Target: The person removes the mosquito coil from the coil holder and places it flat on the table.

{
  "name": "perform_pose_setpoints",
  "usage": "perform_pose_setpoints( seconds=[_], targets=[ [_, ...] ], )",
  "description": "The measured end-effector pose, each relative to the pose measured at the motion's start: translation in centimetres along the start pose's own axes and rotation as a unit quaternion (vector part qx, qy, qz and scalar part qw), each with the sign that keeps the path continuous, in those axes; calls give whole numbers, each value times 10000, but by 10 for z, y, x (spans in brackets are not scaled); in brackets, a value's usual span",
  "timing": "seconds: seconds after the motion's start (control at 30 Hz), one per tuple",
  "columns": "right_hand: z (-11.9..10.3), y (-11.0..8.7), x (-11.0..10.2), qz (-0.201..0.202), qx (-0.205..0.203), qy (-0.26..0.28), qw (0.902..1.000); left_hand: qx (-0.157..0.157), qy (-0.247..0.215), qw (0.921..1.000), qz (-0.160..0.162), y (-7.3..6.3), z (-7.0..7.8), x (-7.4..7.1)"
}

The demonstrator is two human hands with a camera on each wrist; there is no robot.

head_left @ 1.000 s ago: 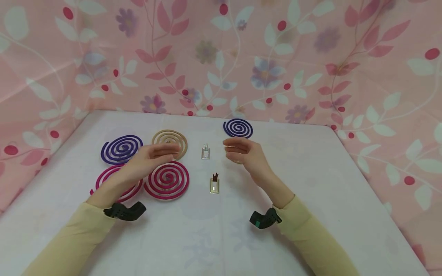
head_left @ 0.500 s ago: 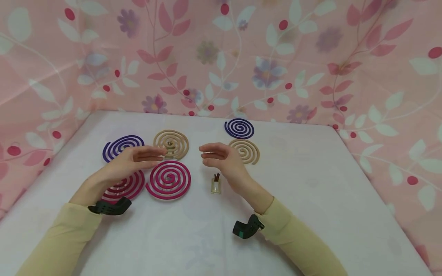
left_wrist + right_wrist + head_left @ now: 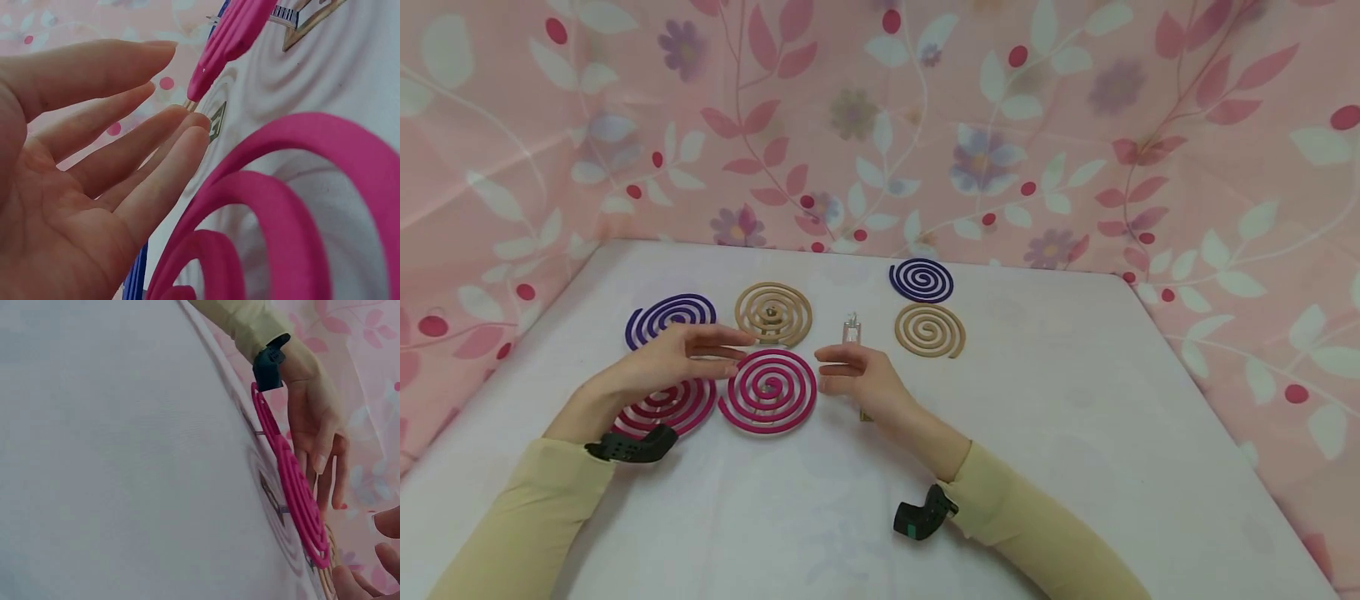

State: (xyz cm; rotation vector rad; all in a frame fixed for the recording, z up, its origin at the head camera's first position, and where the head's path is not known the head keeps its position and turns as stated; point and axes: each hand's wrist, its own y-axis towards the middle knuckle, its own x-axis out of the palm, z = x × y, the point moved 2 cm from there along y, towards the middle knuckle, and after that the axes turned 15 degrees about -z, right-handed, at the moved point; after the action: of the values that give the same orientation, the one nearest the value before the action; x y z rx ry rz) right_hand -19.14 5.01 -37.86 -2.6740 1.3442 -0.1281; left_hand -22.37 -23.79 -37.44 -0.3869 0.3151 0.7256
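Note:
My left hand hovers with fingers extended over the near left pink mosquito coil, partly covering it. Its fingertips overlap the left rim of the other pink mosquito coil in the head view. The left wrist view shows the left palm holding nothing. Just right of that second pink coil is my right hand, its fingers loosely bent and apart from the rim. Both pink coils sit raised on small metal stands. A clear-looking coil stand lies behind the right hand; another stand is mostly hidden beneath it.
Behind the pink coils are a blue coil and a tan coil on stands. Farther right lie another blue coil and a tan coil. A pink floral cloth hangs beyond the white table.
The right hand has swung left and nearer, from beside the right tan coil to the pink coil's right side, uncovering that tan coil. The left hand has drawn back left.

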Motion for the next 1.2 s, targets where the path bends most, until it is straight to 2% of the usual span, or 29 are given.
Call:
perform_pose_setpoints(
  seconds=[0.23,0.43,0.7,1.2],
  targets=[
    [15,4,9,92,344,-129,9993,20,-2,10000,-94,1,-2,1],
    [20,3,11,114,508,76,9986,-74,83,9999,-81,2,-4,3],
    [25,6,15,-78,351,1147,9927,-154,99,9998,-44,1,-4,2],
    [28,7,16,-25,108,1259,9920,-317,-335,9987,-220,2,-6,3]
  ],
)
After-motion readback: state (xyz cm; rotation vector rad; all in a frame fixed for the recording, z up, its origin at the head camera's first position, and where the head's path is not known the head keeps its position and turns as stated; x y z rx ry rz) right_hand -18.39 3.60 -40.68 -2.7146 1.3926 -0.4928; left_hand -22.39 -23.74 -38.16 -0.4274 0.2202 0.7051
